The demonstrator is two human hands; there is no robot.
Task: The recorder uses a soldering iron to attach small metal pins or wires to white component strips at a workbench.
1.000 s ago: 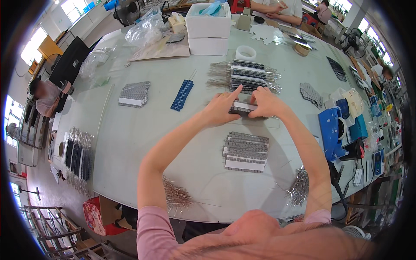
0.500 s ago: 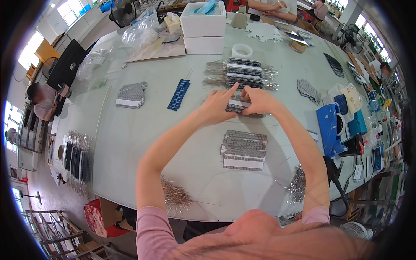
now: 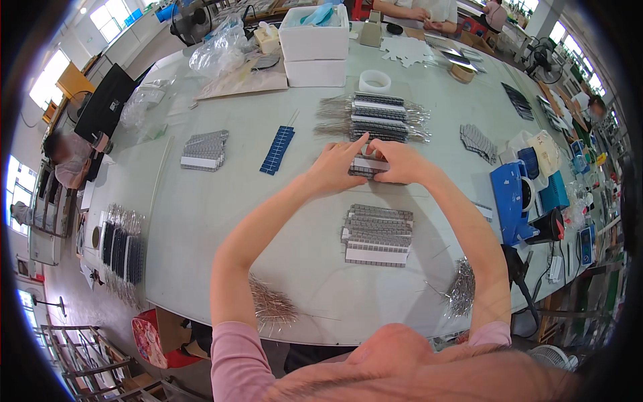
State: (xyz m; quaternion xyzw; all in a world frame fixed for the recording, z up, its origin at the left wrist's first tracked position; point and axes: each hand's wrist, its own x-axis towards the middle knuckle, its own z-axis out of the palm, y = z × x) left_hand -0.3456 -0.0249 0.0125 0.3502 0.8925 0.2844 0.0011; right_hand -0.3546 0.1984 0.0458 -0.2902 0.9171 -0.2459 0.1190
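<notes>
My left hand (image 3: 334, 165) and my right hand (image 3: 400, 162) meet at a small stack of grey gridded strips (image 3: 368, 163) with a white band. The left thumb and fingers press its left end, while the right hand pinches its right end; part of the stack is hidden under the fingers. Just beyond lies a pile of dark strips (image 3: 380, 115) with thin wire leads sticking out at both sides. Closer to me rests another pile of grey gridded strips (image 3: 379, 232), with a white strip showing at its near side.
Bundles of wire leads (image 3: 271, 301) lie near the front edge. To the left are a blue panel strip (image 3: 277, 150) and grey strips (image 3: 204, 150). A tape roll (image 3: 374, 82) and white foam boxes (image 3: 313, 47) stand farther back. Blue equipment (image 3: 507, 201) occupies the right side.
Both hands stay at the stack, their fingers shifting only slightly. The right index finger has come a little lower over it. Across the table, another person's hands have moved.
</notes>
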